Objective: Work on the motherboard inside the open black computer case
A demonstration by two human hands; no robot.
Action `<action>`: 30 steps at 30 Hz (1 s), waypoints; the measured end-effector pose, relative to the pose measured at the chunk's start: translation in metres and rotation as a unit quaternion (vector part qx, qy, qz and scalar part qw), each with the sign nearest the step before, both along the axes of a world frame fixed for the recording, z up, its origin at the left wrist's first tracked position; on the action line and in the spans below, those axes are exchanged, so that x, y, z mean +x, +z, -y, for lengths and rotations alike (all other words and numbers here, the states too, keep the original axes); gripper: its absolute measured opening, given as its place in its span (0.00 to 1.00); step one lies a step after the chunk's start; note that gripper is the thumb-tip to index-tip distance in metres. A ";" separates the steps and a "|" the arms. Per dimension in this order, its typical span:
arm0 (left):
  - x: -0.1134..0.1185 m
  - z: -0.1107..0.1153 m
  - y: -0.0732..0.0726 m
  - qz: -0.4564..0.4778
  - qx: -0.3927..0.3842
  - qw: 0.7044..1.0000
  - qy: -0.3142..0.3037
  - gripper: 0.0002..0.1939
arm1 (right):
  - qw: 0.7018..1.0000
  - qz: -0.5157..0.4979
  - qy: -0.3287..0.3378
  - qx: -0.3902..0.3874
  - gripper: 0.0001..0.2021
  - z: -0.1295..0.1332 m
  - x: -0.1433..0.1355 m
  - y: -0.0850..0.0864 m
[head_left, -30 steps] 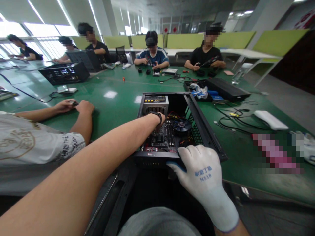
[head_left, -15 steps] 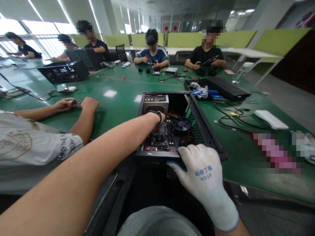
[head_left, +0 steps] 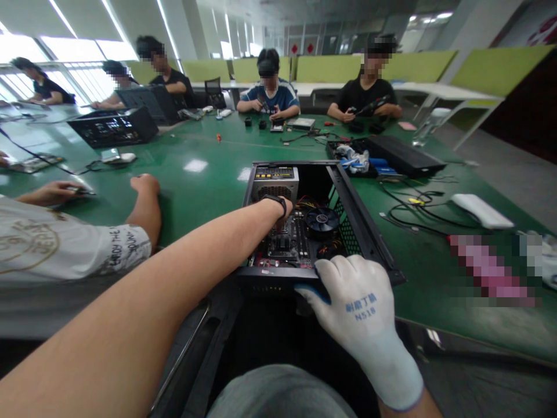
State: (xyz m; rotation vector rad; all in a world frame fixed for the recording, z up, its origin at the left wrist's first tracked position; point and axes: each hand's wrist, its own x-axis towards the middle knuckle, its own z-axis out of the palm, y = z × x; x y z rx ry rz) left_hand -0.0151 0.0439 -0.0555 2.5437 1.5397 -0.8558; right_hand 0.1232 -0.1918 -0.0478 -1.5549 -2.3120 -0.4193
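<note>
Head: R hand (head_left: pixel 359 307) curled on PC case rim (head_left: pixel 282 275), L hand (head_left: pixel 288 210) inside, grip unclear

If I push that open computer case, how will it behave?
The computer case is probably stiff, given its straight sides. It's likely heaviest toward the far left, where the power supply sits. Lying flat, it seems likelier to slide than roll.

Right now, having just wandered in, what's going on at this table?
A person is working on an open computer case at the green table. The bare left hand reaches inside, beside the power supply unit; its fingers are hidden. The gloved right hand grips the case's near edge. The motherboard and cooling fan are in place. Nearby, a co-worker in a white T-shirt holds something too small to identify.
</note>
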 end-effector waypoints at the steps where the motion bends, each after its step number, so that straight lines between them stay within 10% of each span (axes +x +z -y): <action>1: 0.000 0.000 0.000 0.006 -0.002 1.000 0.008 0.37 | 1.000 -0.001 0.000 0.000 0.16 0.000 0.000 0.000; 30: -0.001 -0.008 -0.012 0.001 -0.003 1.000 -0.013 0.30 | 1.000 0.008 -0.004 -0.001 0.16 -0.002 -0.001 0.001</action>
